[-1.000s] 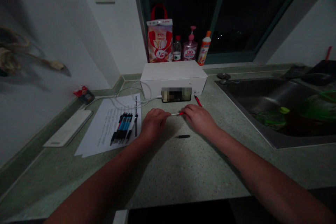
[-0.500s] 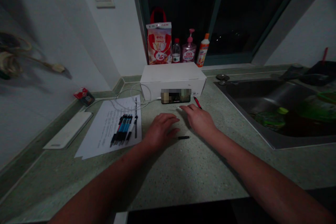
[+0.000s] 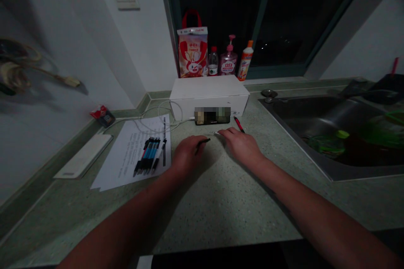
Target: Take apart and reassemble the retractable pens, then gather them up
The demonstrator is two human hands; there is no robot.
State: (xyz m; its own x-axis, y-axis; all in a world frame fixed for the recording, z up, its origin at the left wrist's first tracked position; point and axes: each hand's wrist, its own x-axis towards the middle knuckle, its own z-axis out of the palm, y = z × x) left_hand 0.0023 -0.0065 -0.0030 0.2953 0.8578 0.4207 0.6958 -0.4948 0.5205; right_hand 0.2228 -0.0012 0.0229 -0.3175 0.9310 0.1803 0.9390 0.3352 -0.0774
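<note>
Speckled green tabletop (image 3: pixel 221 201), left hand (image 3: pixel 188 154) pinching short black pen piece (image 3: pixel 203 141), just apart from flat-resting right hand (image 3: pixel 241 147), small white tube (image 3: pixel 215 133) at its 10 o'clock, red pen (image 3: pixel 239 125) at its 12 o'clock.

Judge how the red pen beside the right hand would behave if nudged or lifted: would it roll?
The red pen looks slim and round-barrelled, so it would probably roll if pushed along the speckled countertop. It likely feels light and stiff. With the right hand so close, a slight brush could probably shift it.
</note>
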